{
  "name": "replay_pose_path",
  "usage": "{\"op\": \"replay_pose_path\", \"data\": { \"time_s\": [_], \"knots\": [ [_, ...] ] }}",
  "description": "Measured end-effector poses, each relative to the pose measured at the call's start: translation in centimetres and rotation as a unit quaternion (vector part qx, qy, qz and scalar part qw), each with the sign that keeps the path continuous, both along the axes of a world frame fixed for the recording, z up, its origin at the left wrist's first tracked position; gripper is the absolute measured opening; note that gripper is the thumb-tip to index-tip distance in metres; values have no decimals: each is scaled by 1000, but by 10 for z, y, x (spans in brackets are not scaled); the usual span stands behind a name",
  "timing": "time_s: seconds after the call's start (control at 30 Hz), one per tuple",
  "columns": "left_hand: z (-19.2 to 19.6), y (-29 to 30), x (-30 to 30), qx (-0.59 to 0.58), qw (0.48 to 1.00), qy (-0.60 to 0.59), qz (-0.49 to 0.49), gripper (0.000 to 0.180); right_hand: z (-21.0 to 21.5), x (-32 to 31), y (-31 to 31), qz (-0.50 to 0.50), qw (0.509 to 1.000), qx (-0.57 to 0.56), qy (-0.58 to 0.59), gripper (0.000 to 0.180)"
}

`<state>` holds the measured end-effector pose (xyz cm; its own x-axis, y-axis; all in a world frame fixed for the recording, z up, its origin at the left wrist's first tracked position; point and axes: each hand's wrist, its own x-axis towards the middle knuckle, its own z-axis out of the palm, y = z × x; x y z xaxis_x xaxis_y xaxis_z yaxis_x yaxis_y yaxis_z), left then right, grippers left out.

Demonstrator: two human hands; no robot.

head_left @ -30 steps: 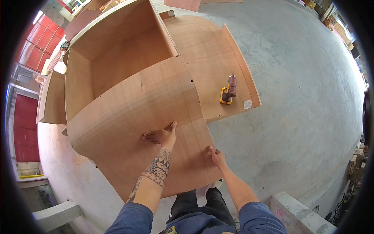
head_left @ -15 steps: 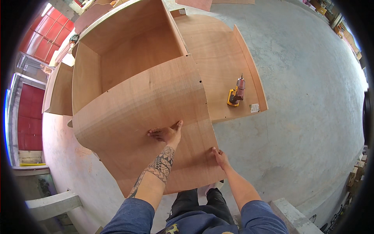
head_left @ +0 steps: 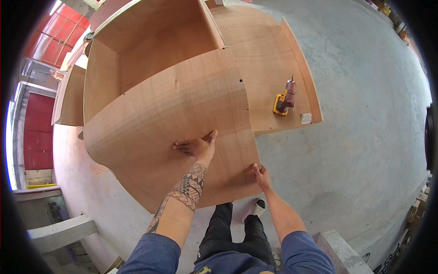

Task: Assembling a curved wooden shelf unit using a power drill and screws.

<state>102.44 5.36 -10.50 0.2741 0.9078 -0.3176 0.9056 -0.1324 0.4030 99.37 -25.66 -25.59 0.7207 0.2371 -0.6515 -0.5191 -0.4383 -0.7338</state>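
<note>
A large bent plywood sheet [head_left: 169,109] curves over the front of a wooden box frame [head_left: 102,82] and reaches down toward my legs. My left hand [head_left: 196,147] lies on the middle of the sheet, fingers stretched out and thumb apart, pressing its surface. At the sheet's right edge my right hand [head_left: 261,176] grips the rim, thumb on top and fingers curled underneath, partly hidden. Dark screw heads or holes dot the sheet's right edge near the box corner.
Right of the box, a flat plywood panel [head_left: 255,55] with a raised side strip [head_left: 301,73] carries a red and yellow cordless drill [head_left: 286,98]. Another wooden piece [head_left: 69,98] stands at left. Concrete blocks [head_left: 64,235] [head_left: 342,251] lie at lower left and lower right on the grey floor.
The sheet's lower edge now sits higher in view, showing more of my legs and a shoe. Both hands keep their places on the sheet, and the drill appears slightly farther up and right.
</note>
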Motion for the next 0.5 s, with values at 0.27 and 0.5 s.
{"op": "replay_pose_path", "data": {
  "time_s": [0.27, 0.5],
  "knots": [
    [0, 1, 1, 23, 1000, 14, 8, 180, 35, 16, 21, -67, 990, 3, -120, 68],
    [28, -28, 13, -16, 998, 62, -14, 153, 149, 46, 145, 19, 924, 9, -382, 78]
  ]
}}
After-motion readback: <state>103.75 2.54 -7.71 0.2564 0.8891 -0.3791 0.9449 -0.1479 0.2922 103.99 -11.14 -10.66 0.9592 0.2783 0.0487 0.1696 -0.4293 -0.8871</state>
